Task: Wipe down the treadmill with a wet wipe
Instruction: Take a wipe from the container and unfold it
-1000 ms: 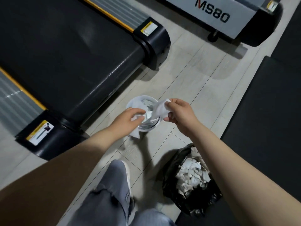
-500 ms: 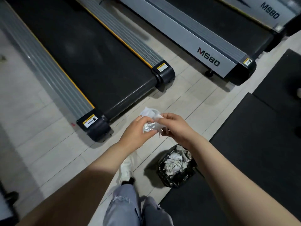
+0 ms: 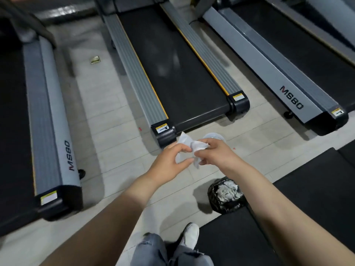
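A white wet wipe is held between both hands in front of me, crumpled and partly spread. My left hand pinches its left part with thumb and fingers. My right hand grips its right part. Straight ahead lies the treadmill with a black belt, grey side rails and yellow trim; its rear end is just beyond my hands. A white wipe tub sits on the floor, mostly hidden behind my right hand.
A black bin bag full of used wipes stands on the tiled floor below my right forearm. Grey MS80 treadmills flank the middle one at left and right. A black floor mat lies at right. My shoe shows below.
The view has risen and pulled back from the tub, showing all three treadmills. Both hands lifted the wipe away from the tub and keep holding it.
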`<state>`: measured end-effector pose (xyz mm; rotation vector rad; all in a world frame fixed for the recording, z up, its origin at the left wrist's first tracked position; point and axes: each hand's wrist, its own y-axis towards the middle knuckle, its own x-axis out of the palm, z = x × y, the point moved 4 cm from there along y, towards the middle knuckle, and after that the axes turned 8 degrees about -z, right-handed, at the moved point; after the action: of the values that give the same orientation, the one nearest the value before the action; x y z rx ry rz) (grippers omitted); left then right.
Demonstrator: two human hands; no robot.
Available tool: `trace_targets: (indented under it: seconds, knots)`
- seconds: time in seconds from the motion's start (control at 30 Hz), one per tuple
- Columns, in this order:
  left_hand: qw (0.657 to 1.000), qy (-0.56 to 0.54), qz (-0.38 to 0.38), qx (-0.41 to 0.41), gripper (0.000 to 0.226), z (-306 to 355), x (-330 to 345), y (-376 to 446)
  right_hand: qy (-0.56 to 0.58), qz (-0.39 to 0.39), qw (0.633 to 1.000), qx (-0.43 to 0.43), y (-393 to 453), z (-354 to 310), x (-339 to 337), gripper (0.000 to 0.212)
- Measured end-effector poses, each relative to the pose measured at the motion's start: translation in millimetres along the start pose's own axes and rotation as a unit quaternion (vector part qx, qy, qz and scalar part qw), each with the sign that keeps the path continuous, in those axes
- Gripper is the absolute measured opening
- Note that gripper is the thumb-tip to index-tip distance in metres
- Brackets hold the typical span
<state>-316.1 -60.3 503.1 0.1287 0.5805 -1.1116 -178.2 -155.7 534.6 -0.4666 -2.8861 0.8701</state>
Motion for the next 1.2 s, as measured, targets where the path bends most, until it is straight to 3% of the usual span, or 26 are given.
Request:
trace_targets:
  seconds: [0.27,0.37,0.47,0.63,0.7,0.87,1.0,1.2]
  knots:
    - [0.992,-0.013,0.117,-0.046,0.021,-20,-73,-103,-0.053,-0.099,0.993,-0.038,-20,-40,127,0.011]
    - [0.988,-0.069,0.123,-0.062,0.025,-29,-106,-146,-0.079,-0.141,0.985,-0.054,-23,-49,170,0.006]
    - [0.979,-0.143,0.122,-0.084,0.020,-38,-140,-188,-0.105,-0.189,0.974,-0.062,-25,-58,215,0.015]
    - [0.957,-0.227,0.131,-0.123,0.018,-55,-187,-246,-0.110,-0.213,0.968,-0.075,-26,-74,282,0.012]
    - [0.949,-0.239,0.155,-0.136,0.019,-59,-203,-264,-0.111,-0.216,0.966,-0.085,-25,-80,303,0.012]
    - [0.922,-0.268,0.234,-0.155,0.021,-63,-235,-292,-0.073,-0.156,0.975,-0.138,-35,-94,359,0.042]
    - [0.900,-0.318,0.262,-0.140,0.031,-64,-253,-306,-0.174,-0.100,0.946,-0.254,-39,-100,389,0.023]
    - [0.896,-0.301,0.294,-0.141,0.025,-63,-296,-305,-0.211,-0.088,0.928,-0.296,-29,-134,402,0.013]
